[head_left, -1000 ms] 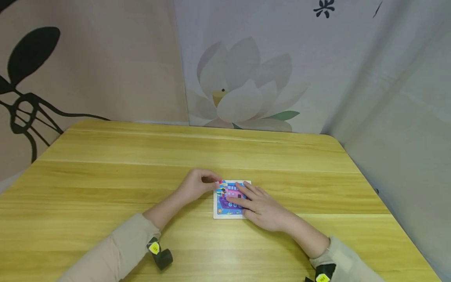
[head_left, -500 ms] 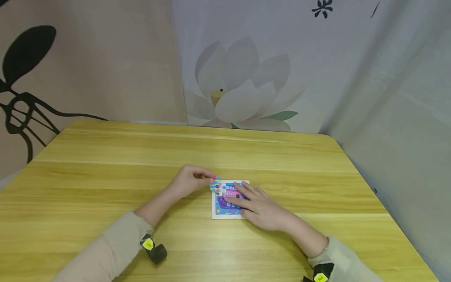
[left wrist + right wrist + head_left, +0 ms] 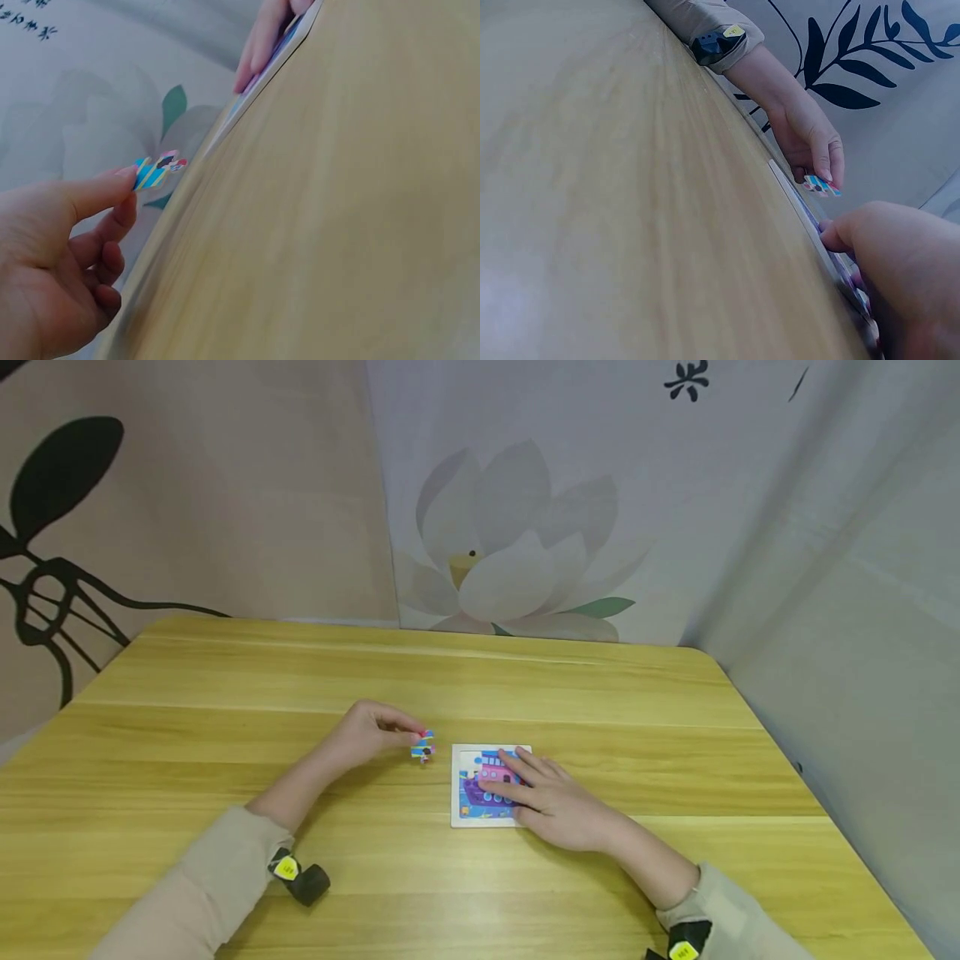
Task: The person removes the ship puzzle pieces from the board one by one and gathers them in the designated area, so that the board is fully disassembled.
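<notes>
A small striped jigsaw piece [image 3: 423, 748] in blue, yellow and pink is pinched between the thumb and forefinger of my left hand [image 3: 367, 735], left of the puzzle board. In the left wrist view the puzzle piece [image 3: 157, 171] shows its printed face, and the other fingers curl loosely below. The square puzzle board [image 3: 455, 797] has a white border and a purple and pink ship picture, with a pale gap at its upper left. My right hand [image 3: 562, 802] lies spread over the board's right side, fingers straight, hiding part of the picture.
The wooden table [image 3: 247, 735] extends around the board on every side. A curtain [image 3: 525, 527] with a lotus print hangs behind its far edge. Small black cameras [image 3: 300, 877] are strapped to both wrists.
My left hand has lifted the jigsaw piece out of the board's upper left corner and carried it left, exposing a pale gap. The right hand stays on the board.
</notes>
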The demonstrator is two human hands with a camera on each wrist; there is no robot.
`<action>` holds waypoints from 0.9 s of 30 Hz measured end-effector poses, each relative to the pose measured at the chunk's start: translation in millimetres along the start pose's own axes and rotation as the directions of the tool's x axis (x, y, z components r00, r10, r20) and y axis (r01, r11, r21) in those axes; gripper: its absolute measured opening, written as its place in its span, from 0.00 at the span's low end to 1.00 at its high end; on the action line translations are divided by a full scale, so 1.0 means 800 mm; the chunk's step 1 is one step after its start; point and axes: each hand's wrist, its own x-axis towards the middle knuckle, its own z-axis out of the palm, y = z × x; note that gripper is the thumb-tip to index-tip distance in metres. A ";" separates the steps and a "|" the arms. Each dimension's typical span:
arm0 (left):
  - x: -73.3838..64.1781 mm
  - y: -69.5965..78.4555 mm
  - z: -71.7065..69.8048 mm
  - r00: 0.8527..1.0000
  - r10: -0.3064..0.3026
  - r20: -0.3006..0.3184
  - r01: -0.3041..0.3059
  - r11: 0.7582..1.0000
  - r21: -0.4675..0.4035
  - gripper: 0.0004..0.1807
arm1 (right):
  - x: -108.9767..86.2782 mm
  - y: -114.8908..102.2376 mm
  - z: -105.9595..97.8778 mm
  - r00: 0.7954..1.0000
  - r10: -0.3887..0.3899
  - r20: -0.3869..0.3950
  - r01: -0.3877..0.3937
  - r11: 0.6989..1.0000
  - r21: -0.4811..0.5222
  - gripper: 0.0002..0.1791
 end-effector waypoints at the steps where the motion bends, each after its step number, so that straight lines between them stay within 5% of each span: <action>1: -0.001 -0.001 -0.003 1.000 -0.006 0.005 0.006 1.000 -0.001 0.08 | 0.000 0.000 0.000 1.000 0.001 -0.001 -0.001 1.000 0.001 0.25; 16: -0.027 -0.018 -0.055 0.997 -0.061 0.056 0.058 0.997 0.052 0.11 | -0.001 0.000 -0.001 1.000 -0.009 0.004 0.009 0.999 0.042 0.26; 27: -0.032 -0.026 -0.074 0.994 -0.100 0.053 0.095 0.991 0.089 0.11 | -0.001 0.001 0.001 1.000 -0.006 0.003 0.006 0.999 0.037 0.26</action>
